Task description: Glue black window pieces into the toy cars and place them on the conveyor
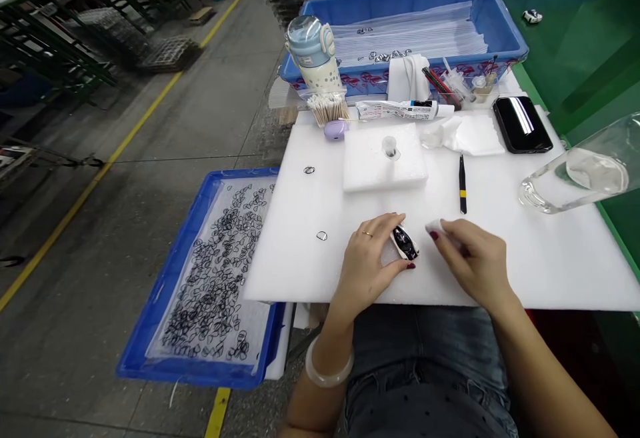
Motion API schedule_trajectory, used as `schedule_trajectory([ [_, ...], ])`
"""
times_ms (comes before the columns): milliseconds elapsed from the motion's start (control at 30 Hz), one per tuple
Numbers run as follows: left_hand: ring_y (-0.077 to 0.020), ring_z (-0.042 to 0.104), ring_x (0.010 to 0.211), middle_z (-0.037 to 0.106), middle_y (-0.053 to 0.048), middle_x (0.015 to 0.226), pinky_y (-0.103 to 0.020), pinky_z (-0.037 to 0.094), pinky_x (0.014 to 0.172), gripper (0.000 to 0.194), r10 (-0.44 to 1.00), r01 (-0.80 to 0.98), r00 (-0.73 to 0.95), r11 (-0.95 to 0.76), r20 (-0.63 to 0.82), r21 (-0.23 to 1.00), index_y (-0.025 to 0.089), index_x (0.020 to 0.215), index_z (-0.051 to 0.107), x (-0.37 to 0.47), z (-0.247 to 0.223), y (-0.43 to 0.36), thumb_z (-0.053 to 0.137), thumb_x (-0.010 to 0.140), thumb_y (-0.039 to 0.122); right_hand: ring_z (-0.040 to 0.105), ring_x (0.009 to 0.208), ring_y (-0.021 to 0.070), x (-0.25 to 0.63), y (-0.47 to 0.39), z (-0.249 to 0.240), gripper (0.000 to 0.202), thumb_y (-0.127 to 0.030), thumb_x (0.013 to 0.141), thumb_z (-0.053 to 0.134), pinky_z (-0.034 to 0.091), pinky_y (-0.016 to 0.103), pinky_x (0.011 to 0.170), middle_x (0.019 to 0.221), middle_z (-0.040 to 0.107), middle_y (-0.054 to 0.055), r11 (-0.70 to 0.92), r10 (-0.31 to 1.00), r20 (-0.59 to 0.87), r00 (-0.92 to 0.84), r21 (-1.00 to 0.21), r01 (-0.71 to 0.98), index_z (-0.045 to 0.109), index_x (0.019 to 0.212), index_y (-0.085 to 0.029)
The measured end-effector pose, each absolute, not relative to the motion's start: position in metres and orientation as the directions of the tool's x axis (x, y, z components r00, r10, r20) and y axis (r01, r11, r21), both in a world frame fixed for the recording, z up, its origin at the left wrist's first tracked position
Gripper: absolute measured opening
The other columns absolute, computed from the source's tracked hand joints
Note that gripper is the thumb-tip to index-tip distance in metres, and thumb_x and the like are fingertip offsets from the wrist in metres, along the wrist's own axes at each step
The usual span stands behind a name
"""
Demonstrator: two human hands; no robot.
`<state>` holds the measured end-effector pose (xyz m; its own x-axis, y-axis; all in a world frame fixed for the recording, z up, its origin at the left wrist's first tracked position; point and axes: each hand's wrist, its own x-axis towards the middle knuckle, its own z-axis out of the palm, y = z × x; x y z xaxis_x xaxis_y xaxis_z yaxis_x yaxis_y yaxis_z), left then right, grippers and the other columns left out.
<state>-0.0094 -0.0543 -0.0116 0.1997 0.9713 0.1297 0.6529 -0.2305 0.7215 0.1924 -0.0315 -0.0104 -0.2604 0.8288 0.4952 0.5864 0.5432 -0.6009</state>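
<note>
The left hand point(367, 261) is part-closed, thumb and fingers gripping opposite ends of a small toy car point(405, 243) – rounded, white-sided, with a glossy black top. The car sits low over the near part of a matte white board point(293, 251), between the two hands. The right hand point(473, 251) is curled, its thumb and fingertips pinching a soft white wad point(435, 226) just beside the car.

Two small dark-edged pieces point(309, 170) lie left of the hands. Beyond the hands are a rectangular foam block point(363, 161) with a round recess, slim black tweezers point(463, 185) with a yellow band, and a clear glass point(560, 181) containing liquid. Farther out: a glossy black phone point(520, 128) and a white tube point(395, 111) – its print is too small to read. A blue plastic tray point(150, 315) at left carries many thin, dark-outlined pieces on a white sheet.
</note>
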Motion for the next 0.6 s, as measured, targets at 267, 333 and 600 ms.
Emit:
schedule_trajectory([
  [267,-0.0266,0.056,0.114,0.060,-0.006,0.124,-0.045,0.050,0.100,0.055,0.980,0.663,0.087,-0.191,0.178,0.724,0.028,0.124,0.062,-0.005,-0.020,-0.056,0.083,0.074,0.016,0.062,0.078,0.0195,0.180,-0.056,-0.010,0.017,-0.017,0.094,0.055,0.050,0.029,0.058,0.098,0.062,0.012,0.681,0.711,0.486,-0.508,-0.299,0.668,0.070,0.101,-0.016],
  [333,-0.0279,0.053,0.120,0.056,-0.006,0.130,-0.047,0.048,0.104,0.059,0.977,0.650,0.123,-0.210,0.172,0.730,0.029,0.131,0.056,-0.008,-0.019,-0.057,0.079,0.078,0.017,0.062,0.076,0.0191,0.180,-0.053,-0.004,0.019,-0.018,0.094,0.053,0.049,0.029,0.056,0.098,0.062,0.011,0.711,0.698,0.428,-0.574,-0.320,0.626,0.071,0.100,-0.016],
  [600,-0.0321,0.037,0.139,0.041,-0.007,0.150,-0.053,0.040,0.113,0.094,0.971,0.528,0.177,-0.230,0.159,0.817,0.039,0.147,0.036,-0.018,-0.015,-0.063,0.086,0.068,0.046,0.055,0.113,0.0438,0.199,-0.012,0.024,0.032,-0.029,0.091,0.061,0.047,0.058,0.083,0.129,0.058,0.023,0.388,0.809,0.531,-0.252,-0.160,0.908,0.068,0.117,-0.012],
])
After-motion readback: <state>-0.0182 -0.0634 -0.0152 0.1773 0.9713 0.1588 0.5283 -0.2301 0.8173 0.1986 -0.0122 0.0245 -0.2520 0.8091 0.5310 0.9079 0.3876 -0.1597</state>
